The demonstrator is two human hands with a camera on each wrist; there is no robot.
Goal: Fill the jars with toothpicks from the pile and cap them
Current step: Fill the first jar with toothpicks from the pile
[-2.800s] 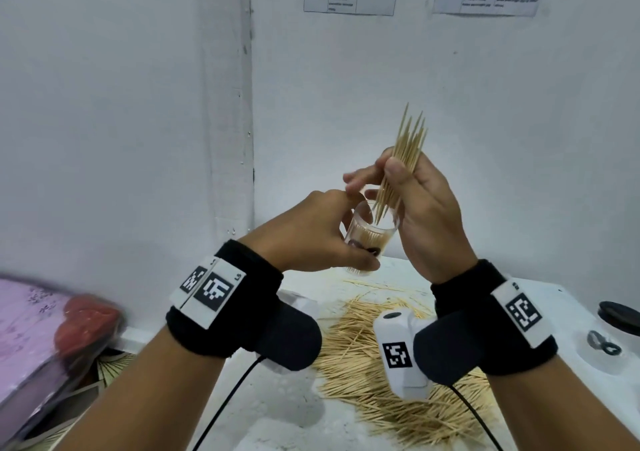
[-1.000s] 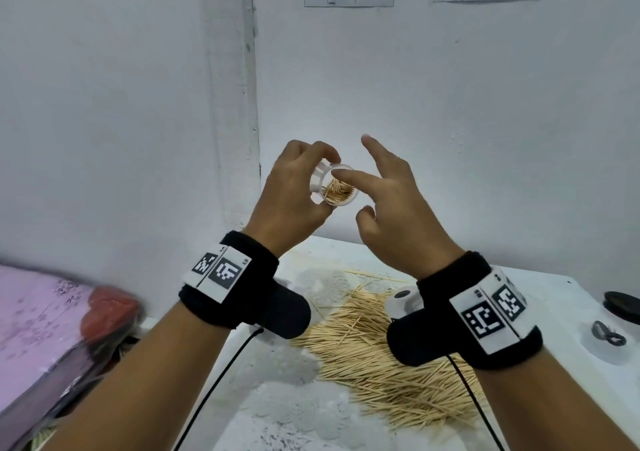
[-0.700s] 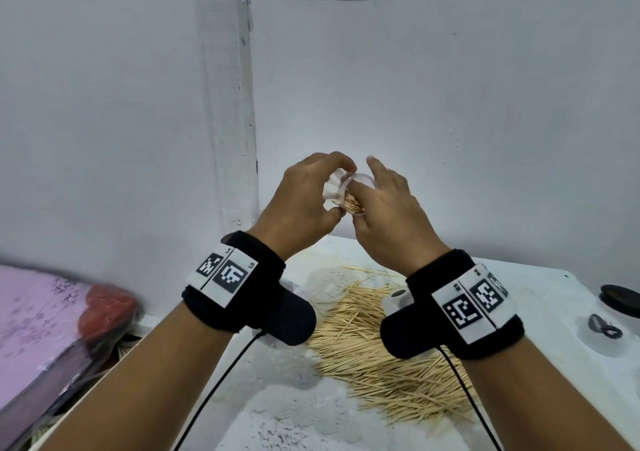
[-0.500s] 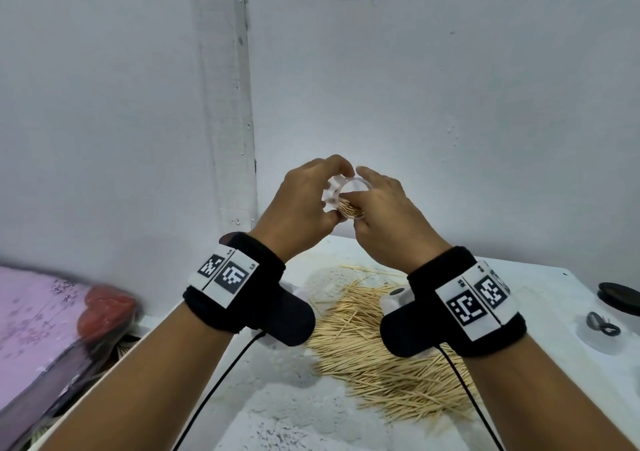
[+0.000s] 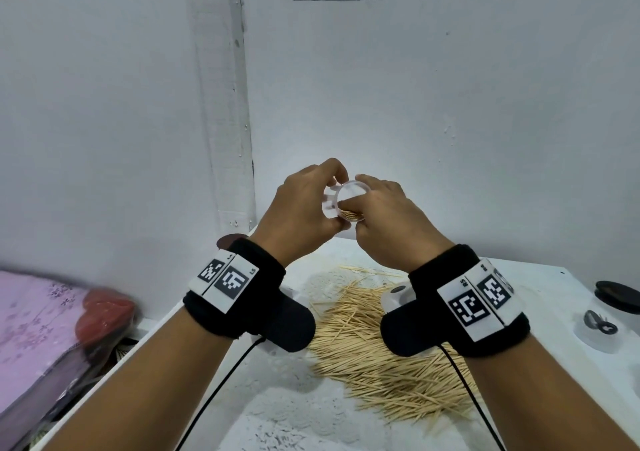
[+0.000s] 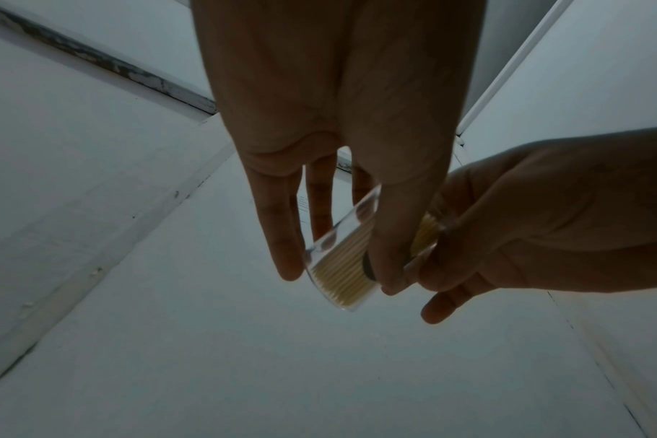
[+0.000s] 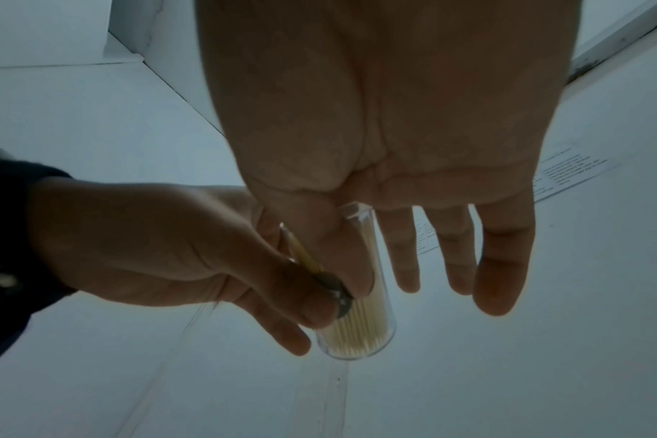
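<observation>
A small clear jar point(image 5: 349, 192) is held up in front of the wall, tipped with its mouth toward me. My left hand point(image 5: 308, 211) grips its body between thumb and fingers. Toothpicks point(image 5: 350, 214) lie packed along the jar's lower side. My right hand point(image 5: 384, 222) is at the mouth, thumb reaching in onto the toothpicks. In the right wrist view, my right hand's point(image 7: 394, 148) fingers point(image 7: 406, 260) stretch nearly straight behind the jar point(image 7: 360, 335). The left wrist view shows the jar point(image 6: 338, 275) with a dark patch on its side. The loose toothpick pile point(image 5: 374, 357) lies on the table below.
The white table point(image 5: 294, 398) stands against a close white wall. At its right edge sit a black cap point(image 5: 616, 295) and a clear jar point(image 5: 595, 329) with a small dark loop. Pink patterned cloth point(image 5: 34, 312) and a red thing point(image 5: 104, 315) lie off the table's left side.
My right hand has let a bundle of toothpicks go into the jar. The left hand tipped the jar's mouth toward me. The right forefinger poked at the mouth, then the thumb took its place.
</observation>
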